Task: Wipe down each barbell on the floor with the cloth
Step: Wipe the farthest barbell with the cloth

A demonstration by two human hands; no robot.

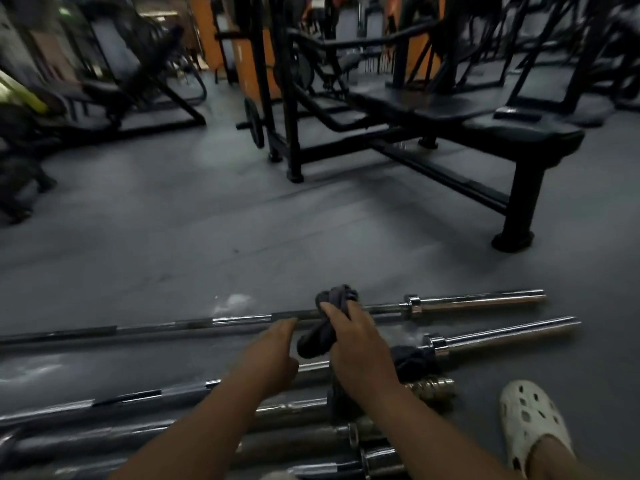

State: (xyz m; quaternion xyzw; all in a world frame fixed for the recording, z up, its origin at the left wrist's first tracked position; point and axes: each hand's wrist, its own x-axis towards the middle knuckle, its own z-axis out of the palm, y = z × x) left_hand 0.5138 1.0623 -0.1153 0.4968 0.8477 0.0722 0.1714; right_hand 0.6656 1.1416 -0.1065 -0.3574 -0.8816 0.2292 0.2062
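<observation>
Barbells [149, 396] lie side by side on the near floor [173, 237], running left to right. A cloth [334, 301] lies across the farthest barbell [467, 300]. A bench [485, 129] stands beyond at far right, a shoe [530, 420] near right.

Grey gym floor [156, 244], barbells lying in a row.
Bars are lying side by side, running left to right: farthest barbell [467, 301], second barbell [502, 332] just nearer, nearer bars [138, 398] crowding the near edge. A white dust patch [232, 303] is showing beside the farthest. A black bench [519, 216] is standing beyond; a white clog [530, 420] is resting at right.
</observation>
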